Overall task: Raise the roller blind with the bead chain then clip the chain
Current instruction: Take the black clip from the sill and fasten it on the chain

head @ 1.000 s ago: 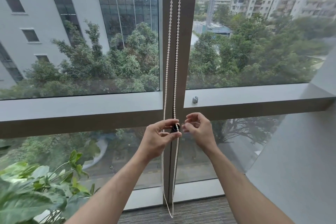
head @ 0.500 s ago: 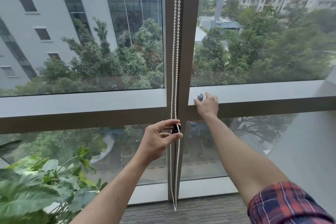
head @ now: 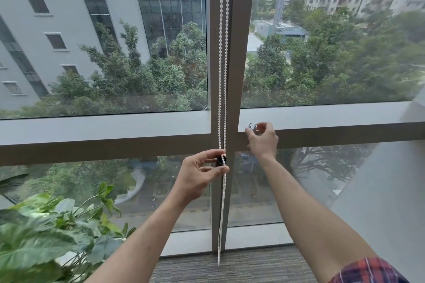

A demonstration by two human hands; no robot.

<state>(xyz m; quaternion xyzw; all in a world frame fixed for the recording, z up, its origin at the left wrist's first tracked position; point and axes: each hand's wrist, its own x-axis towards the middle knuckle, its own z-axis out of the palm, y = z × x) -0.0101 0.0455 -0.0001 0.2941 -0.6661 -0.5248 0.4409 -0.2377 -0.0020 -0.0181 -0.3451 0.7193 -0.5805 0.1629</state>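
A white bead chain [head: 223, 53] hangs in two strands down the brown window mullion [head: 241, 53], its loop ending near the floor. My left hand [head: 199, 174] pinches the chain together with a small black round piece [head: 221, 159] at the level of the lower pane. My right hand [head: 262, 138] is up at the grey sill ledge [head: 333, 115], thumb and fingers closed around a small silver metal piece [head: 252, 125]. No blind fabric is in view.
A leafy green plant [head: 46, 236] stands at the lower left. Grey carpet [head: 241, 266] runs along the window base. A pale wall [head: 395, 190] closes in on the right. Glass panes [head: 103, 41] show buildings and trees outside.
My right hand left the chain, rose to the ledge and took hold of the small silver piece. My left hand has kept its pinch on the chain and black piece.
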